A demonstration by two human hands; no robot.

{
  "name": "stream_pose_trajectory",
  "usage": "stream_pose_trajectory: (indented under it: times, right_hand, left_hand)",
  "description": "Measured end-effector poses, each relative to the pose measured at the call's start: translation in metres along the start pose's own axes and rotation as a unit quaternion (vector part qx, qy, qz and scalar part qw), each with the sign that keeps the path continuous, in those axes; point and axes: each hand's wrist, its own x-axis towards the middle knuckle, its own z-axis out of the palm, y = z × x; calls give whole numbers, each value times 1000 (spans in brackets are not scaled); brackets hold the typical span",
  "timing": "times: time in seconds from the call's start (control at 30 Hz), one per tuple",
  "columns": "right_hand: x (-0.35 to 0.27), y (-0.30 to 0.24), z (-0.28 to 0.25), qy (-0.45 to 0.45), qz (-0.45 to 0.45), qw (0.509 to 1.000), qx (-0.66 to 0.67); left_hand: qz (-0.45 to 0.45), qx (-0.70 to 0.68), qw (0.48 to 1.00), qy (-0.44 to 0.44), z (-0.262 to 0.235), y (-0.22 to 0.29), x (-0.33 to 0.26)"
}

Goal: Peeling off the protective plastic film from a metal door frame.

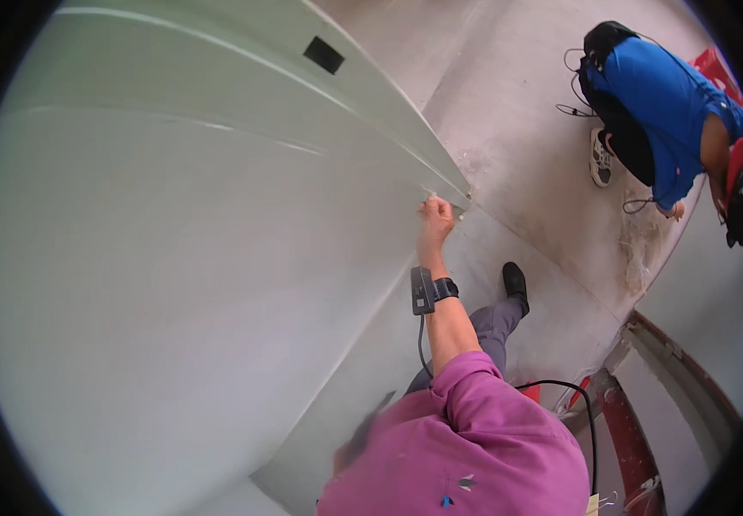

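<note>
My right hand (436,211) is raised at the lower corner of a large pale green panel (191,258). Its fingers are closed in a pinch close to the panel's edge. A small thin, pale bit shows at the fingertips, too small to name. A black wrist strap with a small box-shaped device (423,291) and a cable sits on the right forearm. At the lower left of my purple shirt, a dark blurred shape (369,434) shows beside the body. My left hand itself cannot be seen.
A person in a blue shirt (659,95) and red-black cap crouches at the upper right, a hand low by crumpled clear film (642,245) on the grey floor (535,198). Red-brown beams (629,430) and a black cable (593,413) lie at the lower right.
</note>
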Motion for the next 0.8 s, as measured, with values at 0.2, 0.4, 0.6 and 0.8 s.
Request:
stream_pose_trajectory:
  times: [0.2,0.4,0.6,0.8]
  right_hand:
    - [-8,1,33,36,152,964,214]
    - [-18,1,36,-32,146,969,196]
    - [-6,6,27,38,219,924,310]
    - [17,5,19,20,118,986,117]
  left_hand:
    - [127,-94,987,13,-45,7,68]
    - [52,-307,949,-42,-47,19,97]
    - [94,-210,970,-83,-38,18,135]
    - [215,-164,959,-87,-53,101,204]
